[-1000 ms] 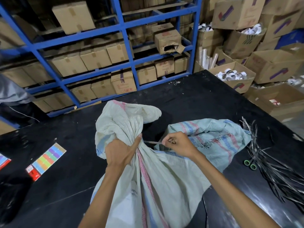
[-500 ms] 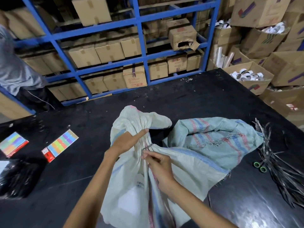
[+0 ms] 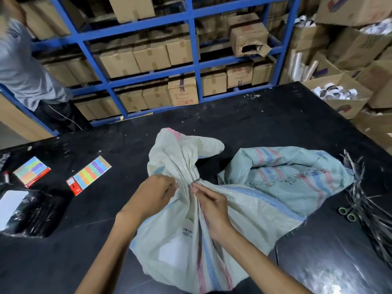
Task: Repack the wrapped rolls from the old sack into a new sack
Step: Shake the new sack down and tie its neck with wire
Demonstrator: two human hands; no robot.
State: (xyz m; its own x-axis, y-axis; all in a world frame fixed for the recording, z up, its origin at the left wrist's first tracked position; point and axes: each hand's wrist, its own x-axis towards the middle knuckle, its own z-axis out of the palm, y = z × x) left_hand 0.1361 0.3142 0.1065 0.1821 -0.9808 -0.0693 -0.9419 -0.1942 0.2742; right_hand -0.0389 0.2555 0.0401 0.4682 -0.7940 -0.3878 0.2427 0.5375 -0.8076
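A full white woven sack [image 3: 180, 247] with pink and blue stripes stands at the black table's near edge, its neck gathered and bound by a thin tie [image 3: 196, 179]. My left hand [image 3: 152, 194] grips the bunched neck from the left. My right hand [image 3: 209, 201] pinches the tie's end just right of the neck. A second, pale blue striped sack [image 3: 286, 177] lies slack and crumpled on the table to the right, partly under the white one. No rolls show; the sacks hide their contents.
Green-handled scissors [image 3: 346, 214] and a heap of dark strap ties [image 3: 373, 213] lie at the right edge. Two colourful sticker packs [image 3: 89, 175] and a black plastic bundle [image 3: 31, 213] sit left. A person [image 3: 23, 66] stands far left by blue shelving [image 3: 191, 49] with cartons.
My right hand came in from the right and now pinches the tie at the sack's neck. My left hand shifted from clasping the neck to gripping it lower. The view tilted down.
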